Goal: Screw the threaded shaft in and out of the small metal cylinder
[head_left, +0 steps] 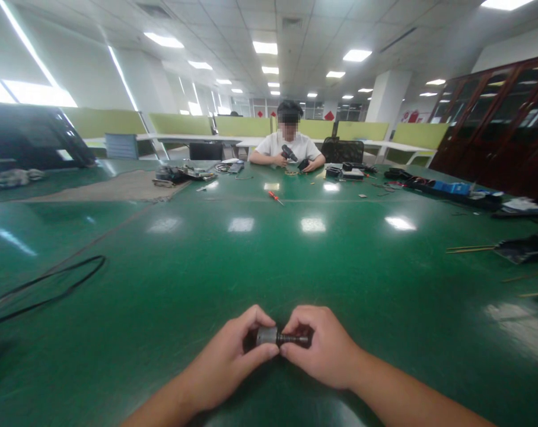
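Left grip [229, 354] is closed around the body of a grey metal cylinder with a dark ribbed shaft [267, 335]; right grip [328, 350] pinches the shaft. Part's centred toward the near edge of the glossy green table [197, 261]. Two-ended hold probably keeps it aligned. Room forward to the slim red-handled screwdriver [274, 197], left to the thin black cable loop [68, 291].
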Demonstrator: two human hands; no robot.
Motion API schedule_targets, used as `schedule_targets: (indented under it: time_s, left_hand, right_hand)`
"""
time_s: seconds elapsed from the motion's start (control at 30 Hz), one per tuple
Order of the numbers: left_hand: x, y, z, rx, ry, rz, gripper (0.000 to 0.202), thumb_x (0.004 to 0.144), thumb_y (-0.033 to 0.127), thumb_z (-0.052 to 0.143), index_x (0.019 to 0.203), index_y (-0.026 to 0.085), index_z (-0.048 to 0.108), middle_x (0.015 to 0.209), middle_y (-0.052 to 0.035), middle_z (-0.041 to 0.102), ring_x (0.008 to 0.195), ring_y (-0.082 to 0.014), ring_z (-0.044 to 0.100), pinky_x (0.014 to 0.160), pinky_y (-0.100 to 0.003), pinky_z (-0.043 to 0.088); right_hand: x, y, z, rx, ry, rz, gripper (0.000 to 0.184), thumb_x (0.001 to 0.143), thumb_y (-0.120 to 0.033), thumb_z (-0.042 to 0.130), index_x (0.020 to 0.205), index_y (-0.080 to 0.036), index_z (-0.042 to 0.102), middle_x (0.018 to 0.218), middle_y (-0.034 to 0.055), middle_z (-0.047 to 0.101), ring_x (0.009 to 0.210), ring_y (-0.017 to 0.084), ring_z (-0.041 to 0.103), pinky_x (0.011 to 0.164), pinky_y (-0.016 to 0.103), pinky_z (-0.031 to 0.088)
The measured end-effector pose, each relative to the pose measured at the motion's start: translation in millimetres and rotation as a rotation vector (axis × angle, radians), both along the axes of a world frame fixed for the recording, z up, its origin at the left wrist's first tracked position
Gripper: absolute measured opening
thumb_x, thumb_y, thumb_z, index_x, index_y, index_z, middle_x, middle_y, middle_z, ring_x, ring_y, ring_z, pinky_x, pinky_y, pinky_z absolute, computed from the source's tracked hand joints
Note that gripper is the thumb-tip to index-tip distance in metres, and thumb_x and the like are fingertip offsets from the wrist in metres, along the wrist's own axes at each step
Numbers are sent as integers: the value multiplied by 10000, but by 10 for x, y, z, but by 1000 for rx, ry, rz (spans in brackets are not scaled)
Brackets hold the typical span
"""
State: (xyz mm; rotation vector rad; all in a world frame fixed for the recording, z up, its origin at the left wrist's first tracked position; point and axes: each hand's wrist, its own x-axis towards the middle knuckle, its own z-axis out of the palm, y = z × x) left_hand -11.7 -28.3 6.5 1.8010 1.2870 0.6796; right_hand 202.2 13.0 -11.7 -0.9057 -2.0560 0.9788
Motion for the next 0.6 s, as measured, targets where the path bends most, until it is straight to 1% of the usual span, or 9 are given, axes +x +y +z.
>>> schedule_targets:
  time_s: [0.3,0.6]
  left_hand:
    - [8,-4,12,-2,5,6,206,930,389,606,1026,210,573,866,13,572,804,-182,529,728,-279,386]
    - [3,1,5,9,-12,15,219,929,402,607,1022,206,578,867,9,571,804,-182,530,733,-279,396]
  right_hand:
    - [9,0,-8,6,-13,-8,87,685,-152,732,706,-189,655,656,-41,605,599,116,537,575,230,354]
    - [7,6,35,23,-16,-17,81,696,-159,731,710,-189,657,665,-32,617,610,121,552,587,232,364]
